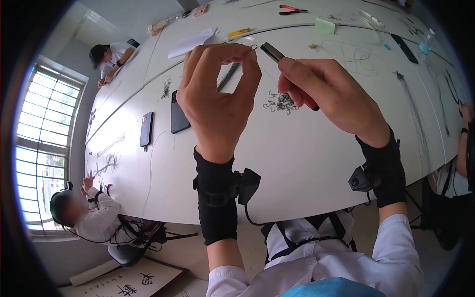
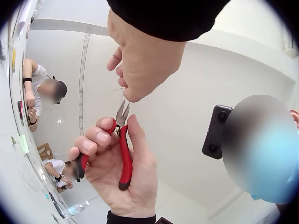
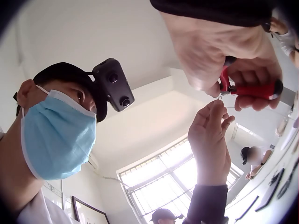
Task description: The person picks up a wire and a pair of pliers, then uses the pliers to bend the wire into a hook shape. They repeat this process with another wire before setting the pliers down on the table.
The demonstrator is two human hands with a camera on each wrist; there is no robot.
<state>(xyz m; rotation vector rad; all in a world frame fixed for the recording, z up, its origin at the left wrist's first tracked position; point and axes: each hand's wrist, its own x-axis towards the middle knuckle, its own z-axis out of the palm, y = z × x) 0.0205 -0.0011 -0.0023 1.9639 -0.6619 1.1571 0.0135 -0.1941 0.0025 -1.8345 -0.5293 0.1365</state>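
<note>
Pliers (image 1: 271, 52) are gripped by the right hand (image 1: 334, 91), upper middle of the head frame, just beside a wire loop (image 1: 255, 47) the left hand (image 1: 213, 101) pinches. Bent pieces (image 1: 285, 102) piled mid-frame look done; this loop's remaining work is too small to judge. The left wrist view shows both red handles, mostly hidden from the head.

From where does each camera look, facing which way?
Head: head-worn, facing forward and down over the table; left hand, right hand and forearms show.
Left wrist: on that wrist, facing up at its hand, ceiling behind; both hands and head show.
Right wrist: likewise, window behind; same parts show.
Both wrist views share the pliers.
</note>
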